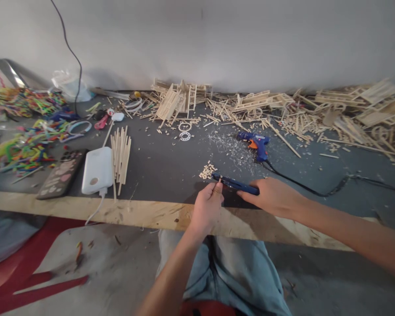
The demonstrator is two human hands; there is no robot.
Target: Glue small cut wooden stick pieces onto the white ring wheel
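- Left grip (206, 206): thumb and fingers pinched together on a thin wooden stick (220, 180), held upright near the front edge of the tabletop (158, 169).
- Right grip (274, 195): closed around the handle of a dark blue hand tool (239, 184), whose far end meets the stick.
- Small wooden pieces (207, 170): heaped just beyond the tool's tip.
- Blue glue gun (261, 147): pale label, lettering too small to read.
- Dark phone-like object (62, 173): pale and pink markings, illegible.
- Whitish container (73, 86): near the wall, contents indistinct.
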